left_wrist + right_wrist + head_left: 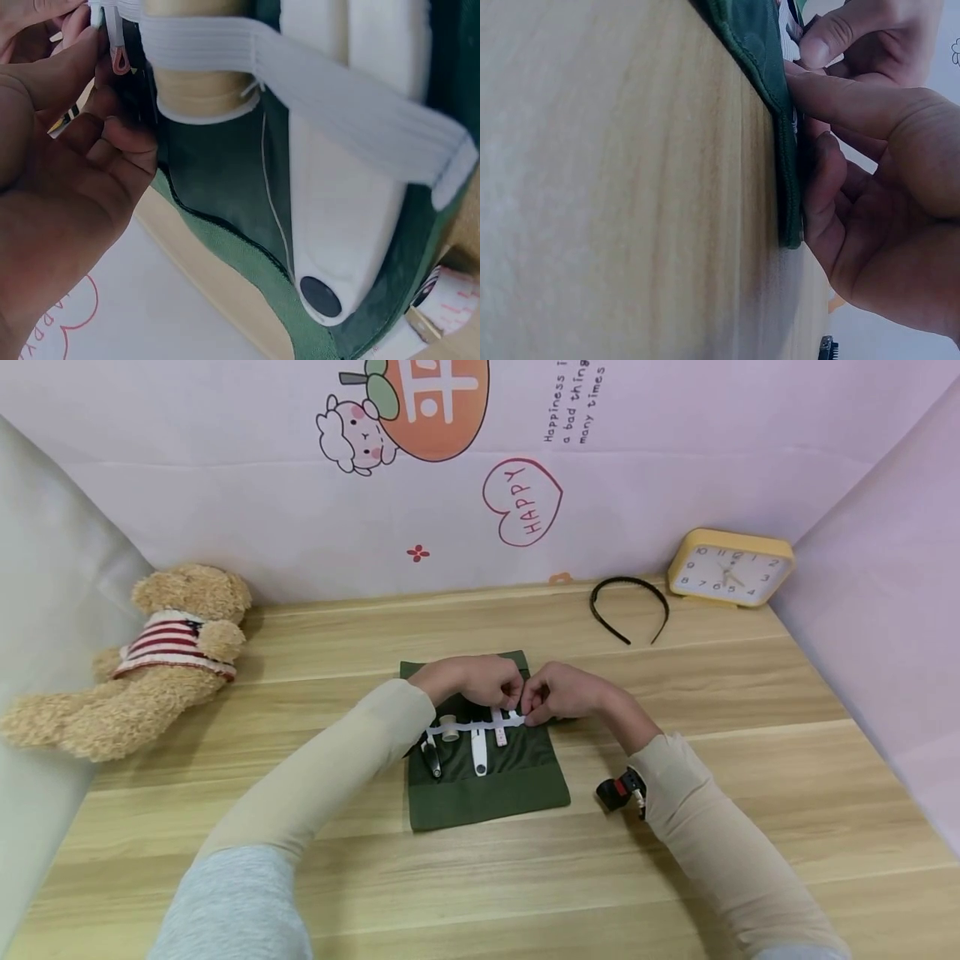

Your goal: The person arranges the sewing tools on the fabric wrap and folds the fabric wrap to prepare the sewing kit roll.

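A dark green fabric sewing roll [487,793] lies spread on the table, crossed by a white elastic band [465,727]. Tucked under the band are dark thread snips [431,760], a pale thread spool [449,728], a white tool [479,752] with a dark button and a pinkish marked strip [500,732]. At the band's right end my left hand [491,681] pinches a small white piece, whose pinkish loop [120,61] shows in the left wrist view. Facing it, my right hand [566,693] pinches the band's end. Fingers hide most of the small piece.
A teddy bear [168,652] in a striped shirt lies at the left. Toward the back right are a black headband [630,580] and a yellow clock [731,568]. A printed white cloth [262,527] hangs behind the wooden table [337,877].
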A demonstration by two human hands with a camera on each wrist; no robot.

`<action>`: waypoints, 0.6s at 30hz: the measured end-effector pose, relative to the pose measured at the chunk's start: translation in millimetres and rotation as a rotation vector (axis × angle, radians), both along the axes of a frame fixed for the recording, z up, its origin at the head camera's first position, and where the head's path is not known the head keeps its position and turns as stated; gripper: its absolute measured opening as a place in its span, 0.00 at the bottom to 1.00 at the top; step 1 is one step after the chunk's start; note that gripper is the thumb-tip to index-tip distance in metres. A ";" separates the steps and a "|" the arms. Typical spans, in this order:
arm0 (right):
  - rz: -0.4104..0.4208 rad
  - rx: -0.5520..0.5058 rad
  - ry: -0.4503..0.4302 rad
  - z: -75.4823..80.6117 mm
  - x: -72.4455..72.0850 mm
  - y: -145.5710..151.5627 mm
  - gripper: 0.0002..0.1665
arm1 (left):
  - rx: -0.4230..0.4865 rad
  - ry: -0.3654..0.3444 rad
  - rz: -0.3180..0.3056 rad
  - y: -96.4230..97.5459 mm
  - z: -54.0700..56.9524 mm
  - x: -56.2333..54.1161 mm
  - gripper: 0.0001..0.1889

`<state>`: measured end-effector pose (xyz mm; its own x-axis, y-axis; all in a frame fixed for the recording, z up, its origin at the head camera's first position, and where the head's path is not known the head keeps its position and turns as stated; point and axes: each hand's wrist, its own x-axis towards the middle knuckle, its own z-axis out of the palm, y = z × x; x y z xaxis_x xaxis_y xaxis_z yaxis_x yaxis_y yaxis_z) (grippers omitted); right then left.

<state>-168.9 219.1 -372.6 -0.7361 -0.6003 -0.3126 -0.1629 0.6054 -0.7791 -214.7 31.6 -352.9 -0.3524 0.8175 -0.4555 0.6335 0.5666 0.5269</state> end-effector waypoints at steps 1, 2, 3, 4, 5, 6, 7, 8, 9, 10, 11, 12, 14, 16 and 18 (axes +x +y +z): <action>-0.002 -0.002 -0.001 0.0 0.1 -0.1 0.03 | 0.000 0.003 -0.001 0.0 -0.3 0.5 0.11; -0.004 -0.004 -0.003 -0.1 0.3 0.0 0.03 | 0.000 0.006 -0.003 -0.2 -0.3 1.1 0.11; -0.005 -0.005 -0.003 -0.5 0.2 0.1 0.03 | 0.002 0.009 -0.004 -0.2 -0.6 1.6 0.11; -0.005 -0.005 -0.002 -0.6 0.0 0.6 0.03 | 0.004 0.012 -0.004 -0.2 -0.7 2.2 0.10; -0.005 -0.006 -0.001 -1.0 -0.2 1.0 0.03 | 0.007 0.014 0.000 -0.2 -0.8 2.8 0.10; -0.006 -0.005 0.000 -1.4 -0.5 1.5 0.03 | 0.010 0.015 0.005 -0.4 -0.8 3.6 0.09; -0.007 -0.003 0.000 -1.9 -0.7 1.9 0.03 | 0.013 0.017 0.009 -0.6 -0.8 4.3 0.09; -0.011 0.000 -0.002 -2.0 -0.9 2.2 0.03 | 0.016 0.019 0.014 -0.7 -1.3 4.8 0.08; -0.013 0.003 -0.002 -2.0 -0.9 2.4 0.03 | 0.018 0.021 0.019 -0.8 -1.7 5.3 0.07; -0.018 0.006 -0.005 -2.2 -1.1 2.5 0.03 | 0.021 0.024 0.024 -1.0 -2.1 5.8 0.06; -0.022 0.009 -0.007 -2.0 -1.1 2.6 0.03 | 0.024 0.029 0.028 -1.1 -2.5 6.2 0.05; -0.025 0.012 -0.009 -1.7 -1.0 2.5 0.03 | 0.029 0.035 0.029 -1.2 -2.9 6.2 0.05; -0.025 0.013 -0.012 -1.2 -1.0 2.3 0.03 | 0.043 0.050 0.038 -1.8 -3.1 5.9 0.03; -0.024 0.015 -0.016 -1.3 -1.4 2.0 0.03 | 0.069 0.064 0.054 -3.4 -1.3 5.2 0.03; -0.020 0.024 -0.019 -1.3 -1.8 2.0 0.03 | 0.102 0.079 0.067 -5.9 1.9 3.8 0.04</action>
<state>-170.7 221.1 -373.9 -0.7415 -0.5778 -0.3410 -0.1357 0.6270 -0.7671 -210.9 25.7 -351.0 -0.4389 0.8317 -0.3400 0.6380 0.5549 0.5339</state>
